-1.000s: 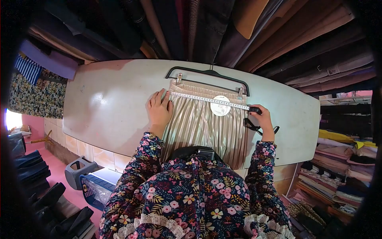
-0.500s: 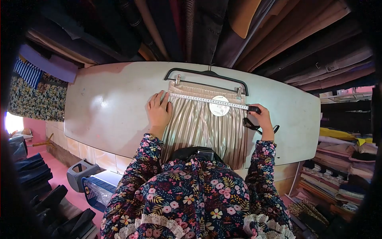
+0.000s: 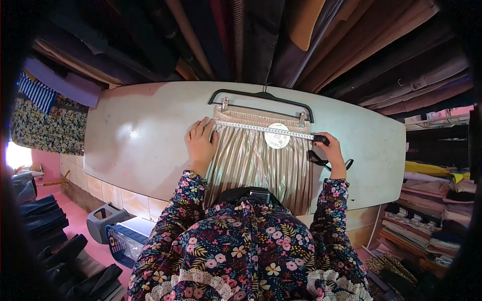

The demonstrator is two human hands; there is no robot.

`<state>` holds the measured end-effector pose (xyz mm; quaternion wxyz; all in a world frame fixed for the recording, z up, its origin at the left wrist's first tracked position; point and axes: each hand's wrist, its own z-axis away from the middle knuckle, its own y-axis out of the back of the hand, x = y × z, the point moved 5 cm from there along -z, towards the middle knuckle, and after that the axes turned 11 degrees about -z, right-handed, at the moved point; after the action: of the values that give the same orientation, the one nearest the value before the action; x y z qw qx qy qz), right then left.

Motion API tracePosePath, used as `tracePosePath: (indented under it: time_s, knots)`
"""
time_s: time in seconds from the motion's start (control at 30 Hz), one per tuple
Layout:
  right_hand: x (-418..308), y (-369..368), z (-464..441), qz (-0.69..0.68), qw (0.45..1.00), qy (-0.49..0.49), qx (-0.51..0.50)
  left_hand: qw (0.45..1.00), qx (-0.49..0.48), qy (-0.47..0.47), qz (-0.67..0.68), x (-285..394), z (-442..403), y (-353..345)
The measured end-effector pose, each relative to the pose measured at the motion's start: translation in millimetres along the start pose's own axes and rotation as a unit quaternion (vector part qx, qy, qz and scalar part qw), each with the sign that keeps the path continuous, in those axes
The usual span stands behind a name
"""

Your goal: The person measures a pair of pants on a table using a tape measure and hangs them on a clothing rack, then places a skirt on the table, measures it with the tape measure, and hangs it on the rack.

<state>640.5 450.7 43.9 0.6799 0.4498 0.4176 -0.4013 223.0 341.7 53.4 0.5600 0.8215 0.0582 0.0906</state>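
A shiny beige pleated skirt (image 3: 251,160) lies flat on the white table, clipped by its waistband to a black hanger (image 3: 266,94). A white tape measure (image 3: 246,126) stretches across it just below the waistband and passes over a round white tag (image 3: 276,142). My left hand (image 3: 202,143) rests at the skirt's left edge beside the tape's end, fingers stretched out and slightly spread. At the right edge my right hand (image 3: 331,150) is closed around the dark case of the tape measure. A black strap (image 3: 317,159) loops beneath that hand.
The white table (image 3: 135,135) spans the middle. Dark and brown garments (image 3: 361,55) hang along its far side. Folded clothes (image 3: 427,200) are stacked on the right. To the lower left are a grey stool (image 3: 103,218) and a blue basket (image 3: 120,243).
The view has shifted very slightly. Both hands, the skirt and the stretched tape measure keep practically the same positions.
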Motion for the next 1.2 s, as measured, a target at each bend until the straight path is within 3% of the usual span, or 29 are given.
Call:
tracePosePath:
  time_s: [0.07, 0.13, 0.23, 0.37, 0.43, 0.5, 0.57, 0.63, 0.7, 0.77, 0.87, 0.93, 0.97, 1.03, 1.1, 1.17, 1.2]
  knots:
    - [-1, 0, 0, 0.009, 1.0, 0.012, 0.01, 1.0, -0.01, 0.01, 0.011, 0, -8, 0]
    - [-4, -1, 5, 0.032, 0.998, 0.047, 0.021, 0.986, -0.092, 0.125, 0.067, -11, -18, -12]
    - [-3, 0, 17, 0.086, 0.991, 0.074, 0.068, 0.993, -0.011, 0.065, 0.1, -8, -52, -15]
    - [-3, 6, 45, 0.083, 0.986, 0.069, 0.129, 0.993, -0.025, -0.039, 0.105, 4, -96, -36]
    - [-21, 11, 68, 0.053, 0.986, 0.052, 0.148, 0.98, -0.194, -0.046, 0.02, 15, -110, -41]
    - [-5, 19, 87, 0.014, 0.982, 0.058, 0.178, 0.986, -0.148, -0.072, 0.004, 16, -124, -41]
    - [-4, 21, 110, 0.028, 0.982, 0.057, 0.176, 0.949, -0.309, -0.044, -0.051, 19, -133, -40]
    - [18, 19, 126, 0.023, 0.98, 0.049, 0.19, 0.958, -0.278, -0.068, 0.009, 16, -136, -35]
    - [25, 13, 142, 0.006, 0.981, 0.033, 0.189, 0.9, -0.385, -0.141, 0.148, 22, -127, -48]
    - [37, 7, 154, -0.02, 0.98, 0.03, 0.196, 0.915, -0.315, -0.165, 0.19, 30, -124, -31]
    - [64, 0, 157, -0.06, 0.974, 0.001, 0.219, 0.893, -0.345, -0.138, 0.255, 43, -124, -10]
    - [54, -3, 158, -0.054, 0.972, 0.006, 0.229, 0.899, -0.273, -0.092, 0.33, 51, -135, 13]
    - [49, -2, 157, -0.048, 0.97, 0.012, 0.236, 0.898, -0.273, -0.094, 0.332, 57, -139, 24]
    - [52, 3, 153, -0.062, 0.97, 0.001, 0.236, 0.929, -0.164, -0.139, 0.302, 69, -154, 57]
    - [58, 5, 151, -0.077, 0.97, -0.007, 0.232, 0.934, -0.142, -0.131, 0.301, 74, -162, 78]
    - [55, 17, 156, 0.042, 0.956, 0.049, 0.287, 0.939, -0.12, -0.129, 0.297, 80, -172, 99]
    - [54, 26, 162, 0.041, 0.941, 0.031, 0.336, 0.938, -0.121, -0.125, 0.299, 85, -175, 112]
